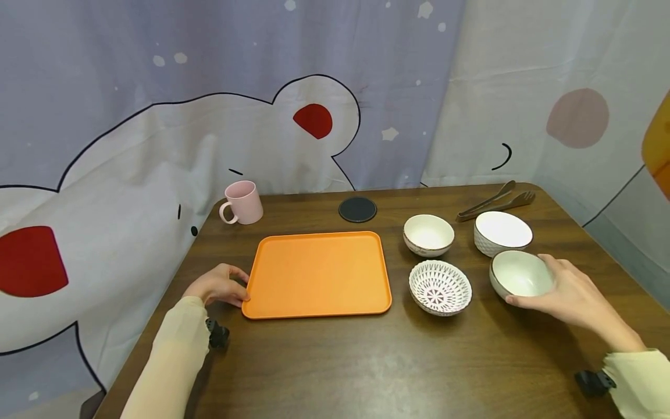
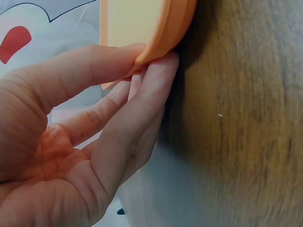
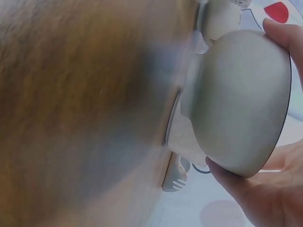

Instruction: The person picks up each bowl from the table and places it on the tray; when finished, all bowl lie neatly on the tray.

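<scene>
With thumb and fingers, my left hand [image 1: 222, 285] pinches the left edge of an orange tray [image 1: 319, 273] near its front corner; the left wrist view shows the thumb on the tray's rim [image 2: 156, 42] and fingers underneath. My right hand [image 1: 567, 294] grips a pale bowl [image 1: 523, 274] with a dark rim, thumb on the near side and fingers on the far side. In the right wrist view this bowl [image 3: 244, 104] shows its smooth outside and foot, lifted off the wooden table [image 3: 85, 113]. Just behind it stands a white textured bowl [image 1: 502, 233].
A patterned bowl [image 1: 439, 288] and a cream bowl [image 1: 428, 234] stand between the tray and my right hand. Metal tongs [image 1: 497, 203] lie at the back right. A black round coaster [image 1: 357, 209] and a pink mug [image 1: 243, 202] are along the back, before a printed curtain [image 1: 209, 139].
</scene>
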